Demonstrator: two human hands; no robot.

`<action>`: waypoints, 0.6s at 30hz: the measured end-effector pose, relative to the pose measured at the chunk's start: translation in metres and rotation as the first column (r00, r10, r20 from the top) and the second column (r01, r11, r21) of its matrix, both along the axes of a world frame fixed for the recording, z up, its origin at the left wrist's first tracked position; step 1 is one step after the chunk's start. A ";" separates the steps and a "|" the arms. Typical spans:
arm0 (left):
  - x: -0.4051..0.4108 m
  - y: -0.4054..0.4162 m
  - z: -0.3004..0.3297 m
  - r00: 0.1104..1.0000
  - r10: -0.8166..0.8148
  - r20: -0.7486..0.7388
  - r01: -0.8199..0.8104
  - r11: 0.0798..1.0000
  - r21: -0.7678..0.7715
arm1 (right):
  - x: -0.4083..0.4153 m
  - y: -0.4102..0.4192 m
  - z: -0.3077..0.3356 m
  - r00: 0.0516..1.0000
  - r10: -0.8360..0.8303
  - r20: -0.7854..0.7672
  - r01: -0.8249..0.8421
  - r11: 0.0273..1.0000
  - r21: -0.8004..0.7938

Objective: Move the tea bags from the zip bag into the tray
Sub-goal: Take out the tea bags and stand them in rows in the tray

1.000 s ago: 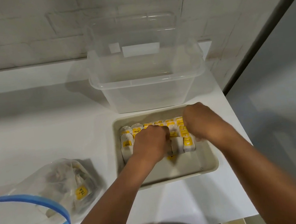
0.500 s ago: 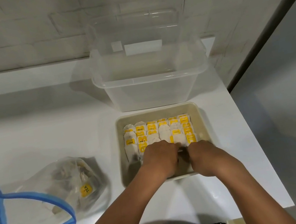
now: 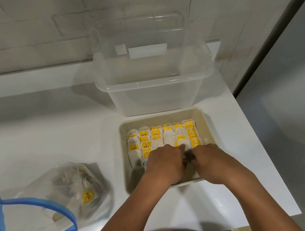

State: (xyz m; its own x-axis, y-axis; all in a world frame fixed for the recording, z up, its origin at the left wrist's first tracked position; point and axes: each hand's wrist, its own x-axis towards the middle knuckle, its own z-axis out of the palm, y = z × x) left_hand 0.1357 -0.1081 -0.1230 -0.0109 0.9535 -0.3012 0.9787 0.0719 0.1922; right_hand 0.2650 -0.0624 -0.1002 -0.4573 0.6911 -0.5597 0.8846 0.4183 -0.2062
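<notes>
Both hands work in the tray [image 3: 207, 125] at the tabletop's right edge; left hand [image 3: 164, 165] and right hand [image 3: 209, 159] curl over the tea bags [image 3: 163, 138], each grip's hold unclear; next, reach for the zip bag [image 3: 48, 202] near the left front.

both hands [image 3: 165, 165] drew back from far tea bag rows [image 3: 162, 135] to tray's [image 3: 207, 123] near side.

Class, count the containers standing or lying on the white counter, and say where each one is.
3: clear tub at the back, beige tray before it, zip bag lying left.
</notes>
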 end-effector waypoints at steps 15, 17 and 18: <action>-0.080 -0.092 0.058 0.874 0.324 0.362 -0.430 0.863 0.266 | -0.083 -0.064 0.045 0.802 0.118 -0.586 -0.008 0.982 0.188; -0.096 -0.115 0.064 0.856 0.328 0.399 -0.464 0.827 0.317 | -0.101 -0.080 0.052 0.748 0.145 -0.647 -0.020 0.980 0.197; -0.104 -0.127 0.068 0.839 0.334 0.429 -0.491 0.804 0.336 | -0.111 -0.089 0.056 0.717 0.151 -0.681 -0.019 0.980 0.197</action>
State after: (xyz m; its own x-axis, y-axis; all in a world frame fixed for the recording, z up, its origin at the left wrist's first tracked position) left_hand 0.0317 -0.2351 -0.0552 -0.4073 0.9111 0.0630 0.7414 0.2896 0.6054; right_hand 0.1542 -0.1512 -0.0444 -0.7314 0.6799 0.0530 0.4819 0.5702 -0.6653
